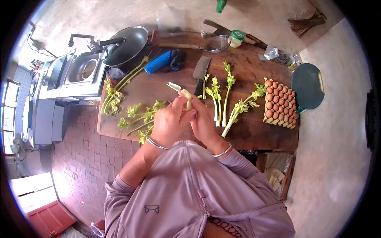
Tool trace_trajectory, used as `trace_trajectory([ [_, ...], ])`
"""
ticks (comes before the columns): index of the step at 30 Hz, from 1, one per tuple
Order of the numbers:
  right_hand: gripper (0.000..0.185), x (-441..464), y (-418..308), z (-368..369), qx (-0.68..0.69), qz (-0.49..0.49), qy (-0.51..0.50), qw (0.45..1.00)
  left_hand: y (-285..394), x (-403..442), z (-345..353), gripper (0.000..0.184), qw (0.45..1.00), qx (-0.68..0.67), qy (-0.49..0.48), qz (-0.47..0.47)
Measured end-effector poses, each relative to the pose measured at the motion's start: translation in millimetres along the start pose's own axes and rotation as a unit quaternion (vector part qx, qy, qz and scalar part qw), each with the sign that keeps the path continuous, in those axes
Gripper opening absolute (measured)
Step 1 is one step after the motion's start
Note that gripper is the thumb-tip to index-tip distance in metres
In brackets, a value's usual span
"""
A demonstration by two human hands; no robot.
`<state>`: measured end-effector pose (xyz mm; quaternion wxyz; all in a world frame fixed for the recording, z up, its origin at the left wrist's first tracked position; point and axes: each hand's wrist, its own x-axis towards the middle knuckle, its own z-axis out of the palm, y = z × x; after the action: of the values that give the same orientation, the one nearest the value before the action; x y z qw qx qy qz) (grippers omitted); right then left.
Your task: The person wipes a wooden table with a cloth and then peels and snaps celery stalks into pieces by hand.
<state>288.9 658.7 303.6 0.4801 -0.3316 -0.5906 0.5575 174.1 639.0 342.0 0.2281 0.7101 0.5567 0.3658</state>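
Observation:
My left hand (168, 119) and my right hand (204, 123) meet over the front of the wooden table, both closed around a pale celery stalk (186, 98). Its whitish end (174, 86) sticks out beyond my fingertips. Leafy celery sprigs (139, 119) show left of my left hand; whether they join the held stalk is hidden. To the right of my right hand lie several celery stalks (224, 101) with leaves, cut ends toward me. A cleaver (201, 68) rests just beyond my hands, its dark handle partly covered by them.
More celery with roots (113, 99) lies at the table's left end. An egg tray (279, 104) stands on the right, beside a dark green board (308, 86). Along the back are a lidded pan (126, 49), a blue roll (158, 62), a strainer (217, 44) and a green-lidded jar (237, 39).

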Motion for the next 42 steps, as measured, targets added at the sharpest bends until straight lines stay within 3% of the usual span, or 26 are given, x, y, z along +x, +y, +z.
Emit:
trace_trajectory([
  [1, 0.035, -1, -3, -2, -0.089, -0.045, 0.011, 0.995, -2, 1, 3, 0.016, 0.998, 0.053, 0.001, 0.018],
  [2, 0.035, -2, -3, -2, -0.09, -0.046, 0.014, 0.995, -3, 2, 6, 0.016, 0.998, 0.053, -0.001, 0.02],
  [3, 0.035, -3, -2, -2, 0.068, 0.04, 0.012, 0.997, -5, 2, 8, 0.013, 1.0, 0.025, -0.007, 0.004],
  [8, 0.046, -7, 7, -3, 0.345, 0.168, 0.046, 0.922, -10, 4, 8, 0.008, 0.997, -0.061, -0.013, -0.035],
  [11, 0.056, 0, 3, -9, 0.337, 0.178, 0.094, 0.92, -15, -1, 14, 0.006, 0.999, -0.04, -0.021, -0.007],
  [15, 0.068, -1, 13, -16, 0.296, 0.119, 0.08, 0.944, -18, -1, 13, 0.006, 0.994, -0.089, -0.023, -0.052],
  [19, 0.068, -2, 15, -18, 0.231, 0.09, 0.062, 0.967, -8, 8, 8, 0.008, 0.99, -0.108, 0.003, -0.089],
  [21, 0.055, -3, 10, -18, 0.195, 0.083, 0.039, 0.976, 3, 13, 9, 0.008, 0.991, -0.104, 0.003, -0.081],
  [23, 0.055, -5, 3, -14, 0.17, 0.089, 0.044, 0.98, 1, 15, 12, 0.008, 0.992, -0.101, 0.004, -0.074],
  [25, 0.05, -7, 4, -16, 0.116, 0.086, 0.023, 0.989, -15, 15, 20, 0.009, 0.999, -0.031, 0.022, 0.016],
  [29, 0.046, -9, 13, -10, 0.149, 0.068, 0.035, 0.986, -17, 13, 25, 0.007, 0.996, 0.054, 0.03, 0.063],
  [31, 0.042, -9, 14, -8, 0.215, 0.101, 0.056, 0.97, -6, 11, 24, 0.008, 0.97, 0.219, -0.016, 0.101],
  [32, 0.041, -9, 14, -7, 0.237, 0.111, 0.064, 0.963, -4, 9, 23, 0.008, 0.97, 0.219, -0.018, 0.101],
  [34, 0.036, -9, 10, -10, 0.327, 0.235, 0.079, 0.912, -3, 7, 22, 0.013, 0.959, 0.244, -0.037, 0.14],
  [35, 0.036, -10, 11, -13, 0.327, 0.236, 0.079, 0.912, -6, 5, 22, 0.013, 0.959, 0.244, -0.037, 0.139],
  [37, 0.031, -11, 11, -18, 0.443, 0.266, 0.003, 0.856, -13, 1, 22, 0.018, 0.956, 0.243, -0.093, 0.135],
  [40, 0.028, -5, -5, -11, 0.434, 0.347, 0.069, 0.829, -14, -2, 23, 0.02, 0.956, 0.246, -0.082, 0.14],
  [42, 0.028, -12, 13, -13, 0.441, 0.324, 0.048, 0.835, -17, -4, 25, 0.02, 0.952, 0.259, -0.089, 0.134],
])
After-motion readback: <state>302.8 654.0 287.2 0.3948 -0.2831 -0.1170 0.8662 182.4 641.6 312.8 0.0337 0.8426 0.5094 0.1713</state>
